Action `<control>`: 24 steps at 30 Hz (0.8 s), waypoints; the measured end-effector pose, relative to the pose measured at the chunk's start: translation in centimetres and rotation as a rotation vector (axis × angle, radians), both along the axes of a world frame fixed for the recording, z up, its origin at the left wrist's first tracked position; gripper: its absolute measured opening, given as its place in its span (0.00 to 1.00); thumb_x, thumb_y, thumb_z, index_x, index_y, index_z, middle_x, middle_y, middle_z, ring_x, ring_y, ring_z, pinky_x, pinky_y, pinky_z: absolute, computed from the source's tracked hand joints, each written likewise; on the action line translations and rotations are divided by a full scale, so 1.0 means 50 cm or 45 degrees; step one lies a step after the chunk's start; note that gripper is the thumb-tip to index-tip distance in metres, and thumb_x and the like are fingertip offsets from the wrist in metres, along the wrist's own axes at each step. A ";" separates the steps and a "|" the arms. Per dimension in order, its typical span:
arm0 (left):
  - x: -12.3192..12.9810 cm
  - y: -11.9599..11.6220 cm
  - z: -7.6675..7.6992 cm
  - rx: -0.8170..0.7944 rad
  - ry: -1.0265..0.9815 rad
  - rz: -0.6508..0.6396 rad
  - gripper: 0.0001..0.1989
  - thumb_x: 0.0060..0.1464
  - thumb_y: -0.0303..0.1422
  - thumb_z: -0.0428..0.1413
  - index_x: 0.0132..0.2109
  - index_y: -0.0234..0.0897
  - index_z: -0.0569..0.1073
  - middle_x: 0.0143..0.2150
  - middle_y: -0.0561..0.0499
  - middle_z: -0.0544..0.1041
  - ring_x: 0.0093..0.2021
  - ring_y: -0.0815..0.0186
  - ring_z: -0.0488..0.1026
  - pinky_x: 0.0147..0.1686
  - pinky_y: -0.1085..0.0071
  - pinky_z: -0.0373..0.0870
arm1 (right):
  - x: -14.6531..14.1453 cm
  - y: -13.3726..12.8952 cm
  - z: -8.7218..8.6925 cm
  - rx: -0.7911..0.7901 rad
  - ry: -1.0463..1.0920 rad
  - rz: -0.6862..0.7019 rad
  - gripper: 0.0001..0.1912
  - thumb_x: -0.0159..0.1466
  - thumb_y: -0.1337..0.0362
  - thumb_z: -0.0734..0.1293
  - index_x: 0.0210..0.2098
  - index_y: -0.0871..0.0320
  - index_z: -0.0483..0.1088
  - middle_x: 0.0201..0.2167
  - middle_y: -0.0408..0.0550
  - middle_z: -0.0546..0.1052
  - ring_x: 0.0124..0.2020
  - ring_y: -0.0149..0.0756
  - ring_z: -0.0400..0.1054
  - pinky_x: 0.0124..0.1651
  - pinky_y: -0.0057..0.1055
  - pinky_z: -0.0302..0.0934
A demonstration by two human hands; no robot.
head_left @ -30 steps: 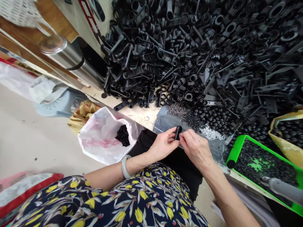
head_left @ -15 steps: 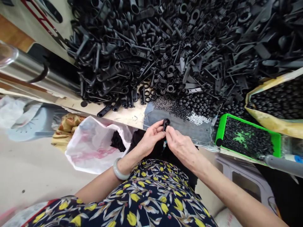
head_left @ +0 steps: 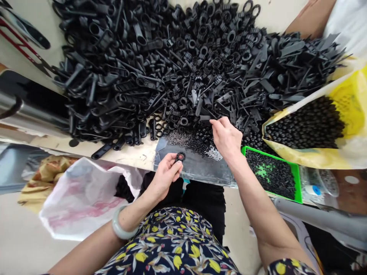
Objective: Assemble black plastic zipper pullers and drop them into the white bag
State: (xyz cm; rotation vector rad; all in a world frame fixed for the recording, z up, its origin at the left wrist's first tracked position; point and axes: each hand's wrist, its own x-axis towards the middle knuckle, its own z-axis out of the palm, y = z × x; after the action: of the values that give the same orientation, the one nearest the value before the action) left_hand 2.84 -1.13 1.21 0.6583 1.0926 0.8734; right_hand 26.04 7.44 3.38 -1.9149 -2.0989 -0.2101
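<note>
My left hand pinches a black plastic part with a round ring end over the front edge of the bench; the fingers cover the rest of it. Farther forward, my right hand has its thumb and fingertips closed at the right end of a flat black plastic strip, at the near edge of the heap. Around that strip lie black plastic rings and many more flat black pieces. Small silver pins are piled just below the right hand.
Black lever-shaped parts heap up on the left. A green tray of tiny black pieces and a yellow-white bag of black balls stand right. A white plastic bag hangs open at the bench's front left, below a steel cylinder.
My right hand has left the part held in front of me and reached forward to the heap. The left hand keeps the ringed part. The camera view has shifted right.
</note>
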 end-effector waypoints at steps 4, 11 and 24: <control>0.007 0.017 0.004 -0.049 -0.012 0.030 0.18 0.53 0.39 0.65 0.44 0.37 0.68 0.25 0.61 0.65 0.20 0.78 0.51 0.19 0.80 0.43 | -0.003 0.025 -0.023 0.022 -0.188 -0.087 0.15 0.74 0.61 0.63 0.56 0.53 0.76 0.48 0.53 0.76 0.41 0.41 0.69 0.35 0.34 0.55; 0.009 0.019 0.007 -0.046 -0.190 0.099 0.18 0.60 0.39 0.62 0.53 0.39 0.67 0.34 0.55 0.75 0.27 0.75 0.66 0.30 0.78 0.62 | 0.015 -0.012 0.007 0.245 0.158 0.137 0.16 0.76 0.57 0.62 0.56 0.51 0.79 0.55 0.58 0.77 0.47 0.45 0.71 0.52 0.44 0.62; 0.033 -0.031 0.014 0.101 -0.153 0.153 0.15 0.67 0.43 0.57 0.57 0.45 0.73 0.60 0.51 0.74 0.64 0.61 0.67 0.63 0.68 0.62 | -0.187 -0.269 -0.042 -0.456 2.094 -0.234 0.20 0.64 0.55 0.76 0.54 0.52 0.77 0.28 0.39 0.77 0.30 0.30 0.70 0.39 0.30 0.67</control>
State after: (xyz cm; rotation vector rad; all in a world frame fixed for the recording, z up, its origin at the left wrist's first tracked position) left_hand 4.47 -2.67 1.89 0.6020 1.0010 1.0508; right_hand 16.71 -6.03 1.28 -1.3839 -0.8028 1.2950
